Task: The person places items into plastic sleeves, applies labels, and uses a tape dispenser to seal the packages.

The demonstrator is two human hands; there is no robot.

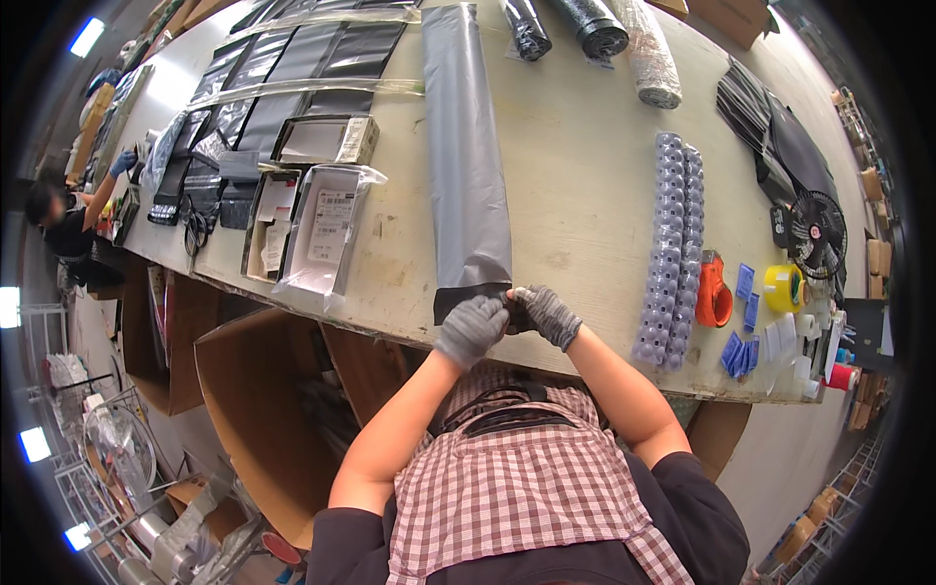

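Observation:
A long grey plastic mailing bag (468,161) lies lengthwise on the table, its near end at the front edge. That end shows a black flap or inner lining (451,298). My left hand (472,331), in a grey knit glove, has its fingers curled on the black end. From the other side my right hand (545,314), gloved alike with a bare fingertip showing, pinches the same end at its right corner. The two hands nearly meet there, and the fingers hide what lies between them.
Left on the table (570,219) are open boxes (322,227) and stacked grey bags (292,66). Bubble cushioning strips (662,248), an orange tape dispenser (713,292), yellow tape (782,287) and a fan (813,232) lie right. Wrapped rolls (649,58) lie beyond. A co-worker (73,227) stands far left.

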